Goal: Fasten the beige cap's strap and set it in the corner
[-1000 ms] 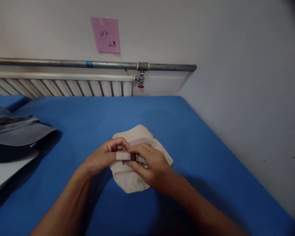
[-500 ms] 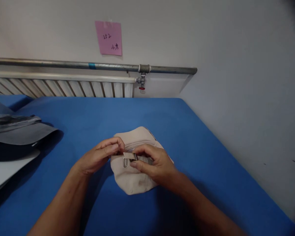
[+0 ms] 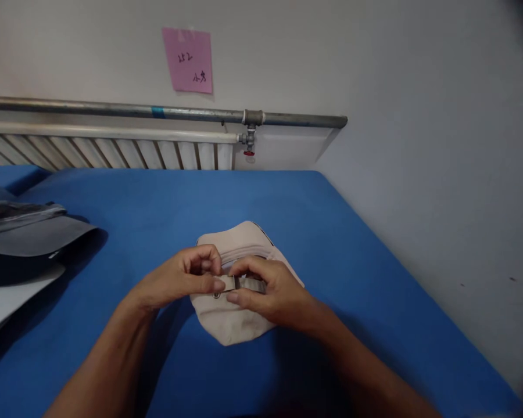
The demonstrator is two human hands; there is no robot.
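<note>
A beige cap [image 3: 237, 322] lies on the blue tabletop in front of me, its brim at the far side and its back strap facing me. My left hand [image 3: 187, 273] pinches the end of the cap's strap [image 3: 229, 283] between thumb and forefinger. My right hand [image 3: 268, 287] grips the small metal buckle [image 3: 236, 283] on that strap, thumb below and forefinger above. The strap passes through the buckle. A metal ring [image 3: 217, 295] shows just under my left thumb, mostly covered.
Several stacked caps [image 3: 39, 235], grey, dark and white, sit at the left edge of the blue table [image 3: 165, 197]. Behind it run a radiator [image 3: 157, 152] and a metal pipe [image 3: 113, 110] with a red-handled valve [image 3: 249, 152]. A pink note [image 3: 188, 61] hangs on the wall.
My left thumb and forefinger have closed on the strap end, which now extends left through the buckle. The metal ring has become mostly covered. The view has shifted slightly.
</note>
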